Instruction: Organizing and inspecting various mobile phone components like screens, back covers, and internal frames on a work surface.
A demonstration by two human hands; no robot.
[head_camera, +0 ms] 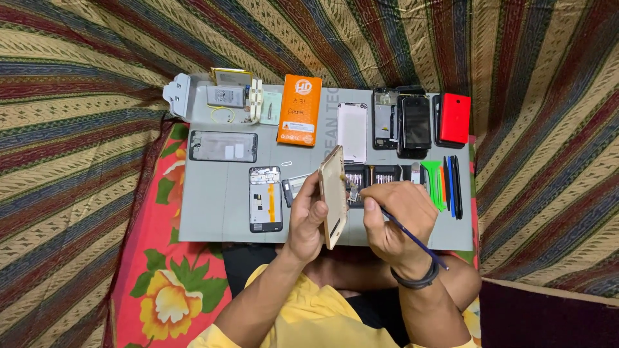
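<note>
Two hands at one gold phone shell over the grey work mat.

The left hand grips the slim gold-coloured phone shell on edge, long axis running away from the person; the right hand pinches one thin blue-handled tool against it. Five coloured pry tools lie right.

A gold phone shell stands over a grey mat, with an orange package and a red phone at the far side. Green, orange and blue pry tools lie at right. Maroon, cream and blue striped cloth surrounds a red floral sheet; the sleeve is yellow.
</note>
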